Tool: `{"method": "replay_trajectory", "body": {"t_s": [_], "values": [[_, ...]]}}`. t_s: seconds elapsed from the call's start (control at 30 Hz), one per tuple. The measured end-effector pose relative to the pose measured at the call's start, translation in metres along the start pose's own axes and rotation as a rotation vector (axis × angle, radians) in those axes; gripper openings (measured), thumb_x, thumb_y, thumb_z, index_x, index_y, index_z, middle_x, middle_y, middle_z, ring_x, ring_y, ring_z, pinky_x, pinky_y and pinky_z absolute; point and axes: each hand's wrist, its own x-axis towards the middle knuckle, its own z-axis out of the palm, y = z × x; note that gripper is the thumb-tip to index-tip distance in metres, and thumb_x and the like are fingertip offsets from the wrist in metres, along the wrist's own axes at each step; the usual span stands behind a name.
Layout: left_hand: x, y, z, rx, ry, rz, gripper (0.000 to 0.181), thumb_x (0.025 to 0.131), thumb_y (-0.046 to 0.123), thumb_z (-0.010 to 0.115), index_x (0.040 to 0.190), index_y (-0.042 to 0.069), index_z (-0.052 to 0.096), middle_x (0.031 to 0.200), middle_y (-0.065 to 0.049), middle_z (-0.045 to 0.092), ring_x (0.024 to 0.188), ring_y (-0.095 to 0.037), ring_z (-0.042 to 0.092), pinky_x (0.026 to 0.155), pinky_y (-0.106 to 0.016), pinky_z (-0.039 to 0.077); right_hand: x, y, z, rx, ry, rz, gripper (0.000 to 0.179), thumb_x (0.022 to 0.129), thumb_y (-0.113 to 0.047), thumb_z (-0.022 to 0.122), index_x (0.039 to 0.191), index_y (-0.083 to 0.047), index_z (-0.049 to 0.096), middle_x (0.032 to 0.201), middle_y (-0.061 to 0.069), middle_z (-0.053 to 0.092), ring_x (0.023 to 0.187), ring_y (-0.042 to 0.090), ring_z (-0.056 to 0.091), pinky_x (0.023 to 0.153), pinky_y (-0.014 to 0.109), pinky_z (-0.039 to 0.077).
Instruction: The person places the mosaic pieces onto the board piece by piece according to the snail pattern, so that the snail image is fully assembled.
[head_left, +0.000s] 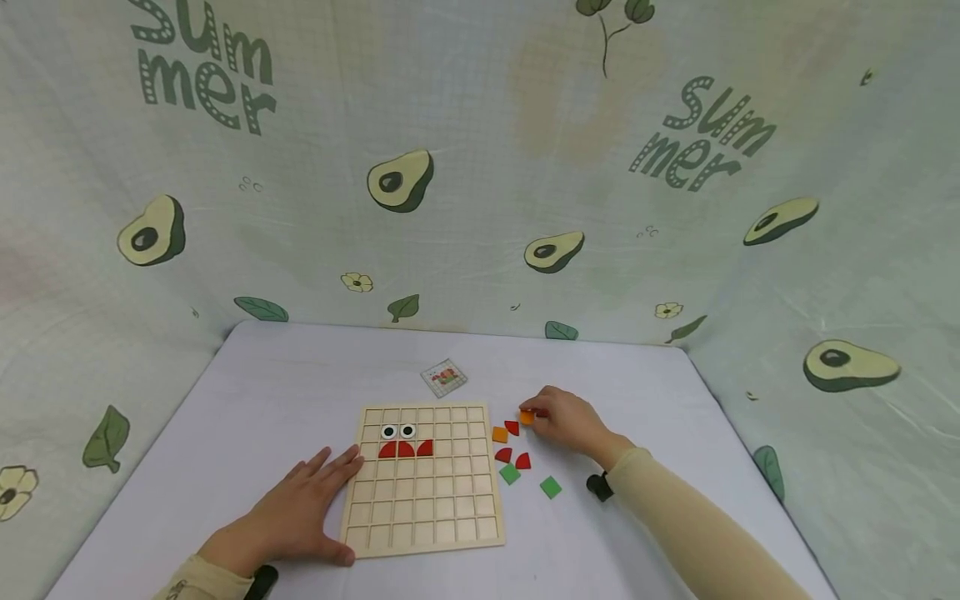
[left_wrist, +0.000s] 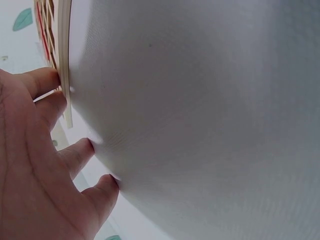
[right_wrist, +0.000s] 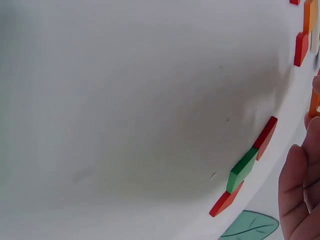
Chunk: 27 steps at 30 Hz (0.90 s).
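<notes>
Because fingers cover part of the orange tile (head_left: pixel 527 418) and the right wrist view cuts the hand off at its right edge, we see the piece incompletely. We find it pinched at the fingertips of the right hand (head_left: pixel 568 422), below and right of the head frame's centre, near a red piece (head_left: pixel 512 427). At lower left, our left hand (head_left: pixel 300 510), fingers spread, touches the board (head_left: pixel 445 509).

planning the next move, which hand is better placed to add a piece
Probably the right hand: it pinches an orange piece, while the left hand touches the left edge of the board.
</notes>
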Motion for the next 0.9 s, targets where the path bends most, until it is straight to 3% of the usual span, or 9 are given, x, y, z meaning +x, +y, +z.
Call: {"method": "replay_trajectory", "body": {"t_s": [0.23, 0.43, 0.6, 0.9], "values": [[0.0, -0.001, 0.0, -0.003, 0.006, 0.006, 0.125, 0.05, 0.078, 0.08, 0.148, 0.007, 0.047, 0.159, -0.007, 0.034, 0.142, -0.048, 0.026, 0.108, -0.07, 0.024, -0.027, -0.004, -0.002, 0.017, 0.014, -0.044, 0.027, 0.085, -0.018, 0.075, 0.112, -0.025, 0.077, 0.104, -0.009, 0.062, 0.081, 0.009, 0.054, 0.07, 0.025, 0.052], [-0.001, -0.001, 0.0, 0.0, 0.008, 0.012, 0.125, 0.05, 0.078, 0.08, 0.147, 0.007, 0.047, 0.159, -0.007, 0.034, 0.142, -0.048, 0.026, 0.108, -0.07, 0.024, -0.039, -0.016, -0.001, 0.063, -0.007, -0.085, 0.029, 0.087, -0.018, 0.073, 0.115, -0.025, 0.075, 0.108, -0.006, 0.061, 0.068, 0.006, 0.051, 0.061, 0.024, 0.048], [0.0, 0.0, -0.001, -0.004, 0.004, 0.013, 0.125, 0.05, 0.078, 0.08, 0.147, 0.007, 0.047, 0.159, -0.008, 0.034, 0.142, -0.048, 0.026, 0.108, -0.07, 0.024, -0.038, -0.029, 0.003, 0.073, -0.04, -0.14, 0.03, 0.087, -0.018, 0.071, 0.116, -0.022, 0.075, 0.106, -0.009, 0.06, 0.063, 0.003, 0.049, 0.058, 0.022, 0.047], [0.0, 0.0, -0.002, -0.007, 0.003, 0.014, 0.125, 0.05, 0.078, 0.08, 0.147, 0.006, 0.046, 0.159, -0.009, 0.034, 0.142, -0.049, 0.026, 0.108, -0.07, 0.024, -0.015, -0.062, 0.012, 0.056, -0.056, -0.297, 0.03, 0.088, -0.018, 0.069, 0.117, -0.02, 0.075, 0.101, -0.009, 0.061, 0.069, 0.002, 0.05, 0.058, 0.018, 0.045]]}}
